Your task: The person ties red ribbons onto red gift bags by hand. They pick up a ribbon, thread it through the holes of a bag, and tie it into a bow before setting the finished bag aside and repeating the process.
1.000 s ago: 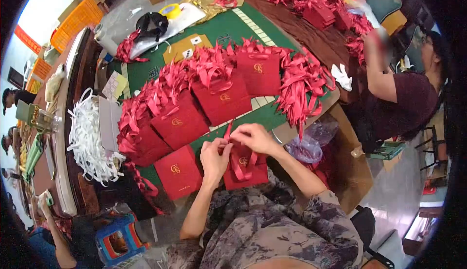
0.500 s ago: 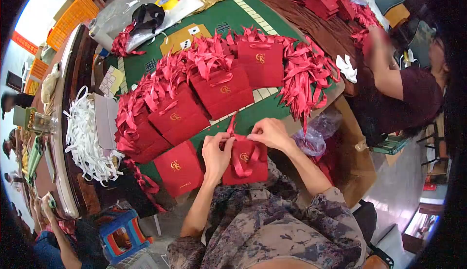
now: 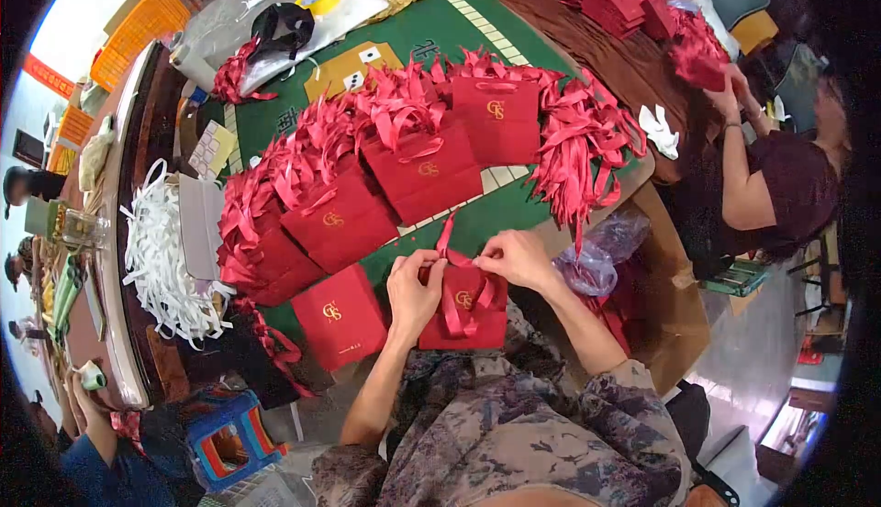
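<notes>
A small red paper gift bag with a gold logo stands in front of my body, its red ribbon handle hanging over the front. At its top edge, my left hand pinches a red ribbon between thumb and fingertips. My right hand is closed in a pinch on the same ribbon, a little to the right. A short stretch of ribbon spans the two hands, and one end sticks up above them. Left of my left wrist lies another red gift bag without visible ribbon.
Rows of red bags with ribbon handles cover the green table. White ribbons fill a box at left. A cardboard box with clear plastic stands at right. One co-worker handles red bags at right; another person's arm shows lower left.
My hands stay at the bag's top, shifted only slightly, with more ribbon showing between them. The right co-worker's hands have moved, now holding a red bag. The whole view has shifted a little.
</notes>
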Available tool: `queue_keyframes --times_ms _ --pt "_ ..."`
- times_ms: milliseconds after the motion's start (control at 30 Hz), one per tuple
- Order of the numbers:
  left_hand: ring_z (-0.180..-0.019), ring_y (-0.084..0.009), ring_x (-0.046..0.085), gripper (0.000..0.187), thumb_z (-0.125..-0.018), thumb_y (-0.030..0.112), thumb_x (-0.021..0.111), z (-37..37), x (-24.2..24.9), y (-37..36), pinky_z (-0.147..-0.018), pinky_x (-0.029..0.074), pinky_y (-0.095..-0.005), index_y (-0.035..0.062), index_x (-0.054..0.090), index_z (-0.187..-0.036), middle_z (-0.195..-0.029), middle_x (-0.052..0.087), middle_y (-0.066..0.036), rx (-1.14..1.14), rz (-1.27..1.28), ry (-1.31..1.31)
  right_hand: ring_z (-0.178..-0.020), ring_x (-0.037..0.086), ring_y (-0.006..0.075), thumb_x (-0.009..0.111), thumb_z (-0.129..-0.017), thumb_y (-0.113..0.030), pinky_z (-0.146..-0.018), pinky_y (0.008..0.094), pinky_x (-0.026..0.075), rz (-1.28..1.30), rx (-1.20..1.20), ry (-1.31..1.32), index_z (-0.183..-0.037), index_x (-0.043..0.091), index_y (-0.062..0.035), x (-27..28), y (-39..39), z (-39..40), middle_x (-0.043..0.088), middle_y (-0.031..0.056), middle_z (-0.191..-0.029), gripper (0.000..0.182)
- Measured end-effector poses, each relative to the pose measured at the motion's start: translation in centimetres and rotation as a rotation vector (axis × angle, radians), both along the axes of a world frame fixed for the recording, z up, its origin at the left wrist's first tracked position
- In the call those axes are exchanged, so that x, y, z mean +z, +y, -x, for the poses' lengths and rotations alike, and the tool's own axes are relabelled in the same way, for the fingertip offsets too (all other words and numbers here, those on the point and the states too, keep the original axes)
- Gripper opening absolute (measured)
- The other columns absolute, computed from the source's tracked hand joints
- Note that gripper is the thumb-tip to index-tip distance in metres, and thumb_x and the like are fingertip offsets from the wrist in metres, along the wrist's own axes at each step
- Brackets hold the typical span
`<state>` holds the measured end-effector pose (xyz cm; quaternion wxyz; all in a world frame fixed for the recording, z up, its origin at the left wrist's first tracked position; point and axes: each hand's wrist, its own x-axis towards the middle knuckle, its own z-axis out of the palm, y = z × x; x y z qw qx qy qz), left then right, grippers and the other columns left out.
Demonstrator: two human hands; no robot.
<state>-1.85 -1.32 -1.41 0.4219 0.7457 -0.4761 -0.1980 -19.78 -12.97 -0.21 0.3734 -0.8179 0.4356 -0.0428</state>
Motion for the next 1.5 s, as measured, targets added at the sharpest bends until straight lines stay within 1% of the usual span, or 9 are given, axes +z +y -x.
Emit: queue_keyframes --times_ms 267,567,1100,1200,1267,1300,1333,1433,1500 --pt "-0.068 -0.0222 0.066 0.016 -0.087 0.019 0.074 0.2 0.1 0.2 -0.064 0.052 -0.0341 0.0036 0.070 -0.093 -0.080 0.067 -0.012 -0.052 -0.024 -0.005 -0.081 0.065 0.0293 0.068 -0.090 -0.019 -0.072 0.0393 0.050 0.196 -0.119 -0.497 -0.091 0.067 -0.0024 0.5 1.9 -1.1 0.068 0.0122 -0.089 0.016" --pt "-0.062 -0.0141 0.062 0.016 -0.086 0.017 0.075 0.9 1.2 0.4 -0.059 0.049 -0.0286 0.0026 0.073 -0.093 -0.075 0.064 -0.010 -0.103 0.004 0.132 -0.082 0.057 0.0245 0.070 -0.088 -0.025 -0.076 0.0386 0.041 0.282 0.016 -0.448 -0.093 0.074 -0.0117 0.9 2.2 -1.0 0.069 0.0033 -0.085 0.014" --pt "-0.062 -0.0203 0.063 0.017 -0.082 0.017 0.077 1.2 1.9 -0.3 -0.061 0.050 -0.0335 0.0046 0.075 -0.094 -0.074 0.065 -0.014 -0.170 -0.066 0.034 -0.089 0.056 0.0214 0.072 -0.085 -0.028 -0.080 0.0373 0.037 0.311 0.019 -0.433 -0.091 0.075 -0.0140 0.6 2.5 -0.7 0.068 -0.0016 -0.084 0.015" --pt "-0.069 -0.0210 0.065 0.016 -0.082 0.016 0.076 1.3 2.2 -0.5 -0.064 0.052 -0.0343 0.0050 0.075 -0.093 -0.077 0.066 -0.015 -0.201 -0.099 -0.004 -0.084 0.059 0.0202 0.074 -0.084 -0.022 -0.077 0.0367 0.042 0.364 0.005 -0.415 -0.090 0.074 -0.0122 1.3 2.4 -0.6 0.069 0.0018 -0.083 0.012" --pt "-0.076 -0.0208 0.066 0.016 -0.083 0.014 0.076 1.4 1.5 -0.9 -0.068 0.053 -0.0335 0.0052 0.074 -0.096 -0.086 0.065 -0.014 -0.216 0.182 -0.067 -0.079 0.059 0.0162 0.073 -0.085 -0.019 -0.074 0.0337 0.044 0.227 -0.087 -0.513 -0.091 0.073 -0.0098 0.6 2.1 -0.5 0.068 0.0014 -0.081 0.011" --pt "-0.086 -0.0219 0.065 0.022 -0.084 0.011 0.075 1.9 3.3 -0.5 -0.075 0.053 -0.0327 0.0049 0.072 -0.105 -0.101 0.063 -0.014 -0.148 0.099 0.145 -0.074 0.059 0.0121 0.073 -0.086 -0.015 -0.070 0.0307 0.046 0.088 -0.179 -0.608 -0.091 0.072 -0.0074 0.3 1.9 -0.3 0.068 0.0009 -0.078 0.010" --pt "-0.094 -0.0232 0.063 0.038 -0.085 0.008 0.073 1.7 2.8 -0.4 -0.080 0.052 -0.0321 0.0061 0.064 -0.122 -0.119 0.057 -0.013 -0.097 0.278 -0.011 -0.074 0.059 0.0121 0.073 -0.086 -0.015 -0.070 0.0307 0.046 0.093 -0.180 -0.610 -0.091 0.072 -0.0074 0.2 1.5 0.1 0.068 0.0009 -0.078 0.010" --pt "-0.119 -0.0216 0.055 0.066 -0.087 0.008 0.071 1.4 2.0 1.3 -0.097 0.048 -0.0350 0.0041 0.039 -0.145 -0.134 0.049 -0.009 -0.110 0.163 0.433 -0.078 0.059 0.0048 0.070 -0.092 -0.010 -0.073 0.0204 0.047 -0.237 -0.414 -0.721 -0.095 0.069 0.0006 0.7 0.3 1.1 0.068 -0.0020 -0.086 0.011" --pt "-0.121 -0.0229 0.054 0.070 -0.086 0.012 0.074 1.1 0.5 1.9 -0.102 0.045 -0.0359 0.0040 0.039 -0.145 -0.135 0.050 -0.010 -0.252 0.145 0.603 -0.076 0.057 0.0036 0.070 -0.092 -0.010 -0.071 0.0206 0.047 -0.292 -0.423 -0.767 -0.095 0.070 -0.0008 0.7 -0.1 1.4 0.067 -0.0033 -0.084 0.010"
